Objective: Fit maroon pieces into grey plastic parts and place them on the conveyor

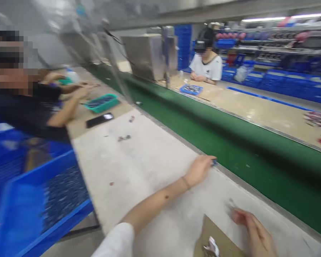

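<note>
Reaching across the pale worktop [155, 153], my left hand [199, 169] is closed at the worktop's far edge, beside the green belt. A small dark blue piece [214, 162] shows at its fingertips, too small to name. Lower right, my right hand [254, 228] is pinched and smeared by motion. A small blurred greyish thing [231, 204] shows at its fingertips; its kind cannot be made out. Next to this hand lies a brown cardboard sheet [216, 237] with a crumpled shiny piece [212, 247] on it.
The green conveyor belt [230, 142] runs beyond the worktop. Small loose parts [124, 137] and a black phone [100, 120] lie farther left. A blue bin [65, 192] of dark pieces stands below. Co-workers sit at left and opposite, near a teal basket [103, 103] and a blue tray [191, 89].
</note>
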{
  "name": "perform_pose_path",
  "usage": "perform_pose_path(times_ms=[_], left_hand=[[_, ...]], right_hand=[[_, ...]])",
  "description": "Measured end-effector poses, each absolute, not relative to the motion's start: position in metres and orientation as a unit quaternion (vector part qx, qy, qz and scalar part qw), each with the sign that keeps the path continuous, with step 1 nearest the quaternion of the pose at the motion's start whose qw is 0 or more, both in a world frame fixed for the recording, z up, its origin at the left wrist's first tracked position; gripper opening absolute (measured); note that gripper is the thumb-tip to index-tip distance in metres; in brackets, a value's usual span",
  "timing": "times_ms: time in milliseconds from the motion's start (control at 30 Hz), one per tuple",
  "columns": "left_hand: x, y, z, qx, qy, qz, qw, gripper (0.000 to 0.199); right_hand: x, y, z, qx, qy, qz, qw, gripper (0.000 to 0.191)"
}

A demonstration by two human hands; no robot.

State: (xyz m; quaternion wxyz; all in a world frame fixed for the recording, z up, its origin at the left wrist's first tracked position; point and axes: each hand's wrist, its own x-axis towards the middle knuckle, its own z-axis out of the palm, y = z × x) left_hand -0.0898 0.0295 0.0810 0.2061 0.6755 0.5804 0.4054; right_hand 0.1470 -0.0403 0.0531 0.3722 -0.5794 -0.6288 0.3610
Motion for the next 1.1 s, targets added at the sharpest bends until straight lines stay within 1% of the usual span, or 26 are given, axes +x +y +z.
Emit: perform_pose_path(times_ms=[33, 100, 133, 167, 233, 333, 400, 467, 533, 633, 700, 800, 933, 1100], left_hand=[[-0.091, 0.015, 0.076, 0.659, 0.571, 0.429, 0.235, 0.032], [-0.095, -0.014, 0.068, 0.635, 0.550, 0.453, 0.296, 0.036], [-0.098, -0.028, 0.065, 0.617, 0.546, 0.459, 0.331, 0.034], [-0.101, -0.040, 0.064, 0.570, 0.556, 0.463, 0.390, 0.030], [-0.107, -0.061, 0.064, 0.493, 0.573, 0.455, 0.471, 0.031], [-0.110, -0.082, 0.069, 0.441, 0.586, 0.434, 0.523, 0.038], [-0.109, -0.089, 0.071, 0.429, 0.587, 0.428, 0.537, 0.040], [-0.108, -0.092, 0.070, 0.427, 0.579, 0.429, 0.546, 0.039], [-0.107, -0.094, 0.067, 0.432, 0.562, 0.435, 0.556, 0.035], [-0.104, -0.097, 0.063, 0.445, 0.536, 0.443, 0.565, 0.028], [-0.102, -0.100, 0.062, 0.455, 0.527, 0.440, 0.568, 0.025], [-0.100, -0.102, 0.065, 0.474, 0.524, 0.417, 0.572, 0.023], [-0.099, -0.103, 0.069, 0.515, 0.521, 0.388, 0.559, 0.019], [-0.099, -0.103, 0.071, 0.561, 0.487, 0.390, 0.544, 0.015]], right_hand=[[0.147, -0.045, 0.059, -0.585, -0.623, 0.352, 0.382, 0.062], [0.142, -0.054, 0.073, -0.584, -0.625, 0.340, 0.389, 0.057], [0.139, -0.059, 0.080, -0.586, -0.630, 0.327, 0.391, 0.052], [0.137, -0.065, 0.087, -0.585, -0.641, 0.311, 0.387, 0.045], [0.138, -0.083, 0.102, -0.592, -0.662, 0.261, 0.379, 0.032], [0.158, -0.118, 0.121, -0.636, -0.663, 0.162, 0.360, 0.024], [0.184, -0.141, 0.128, -0.706, -0.618, 0.081, 0.335, 0.023], [0.216, -0.158, 0.129, -0.784, -0.549, 0.022, 0.290, 0.025], [0.246, -0.167, 0.125, -0.833, -0.507, 0.011, 0.220, 0.033], [0.274, -0.168, 0.115, -0.845, -0.517, 0.027, 0.132, 0.040], [0.279, -0.163, 0.109, -0.838, -0.535, 0.021, 0.100, 0.041], [0.276, -0.156, 0.104, -0.828, -0.557, -0.003, 0.063, 0.036], [0.270, -0.150, 0.105, -0.814, -0.579, -0.031, 0.047, 0.028], [0.267, -0.147, 0.106, -0.782, -0.614, 0.014, 0.107, 0.026]])
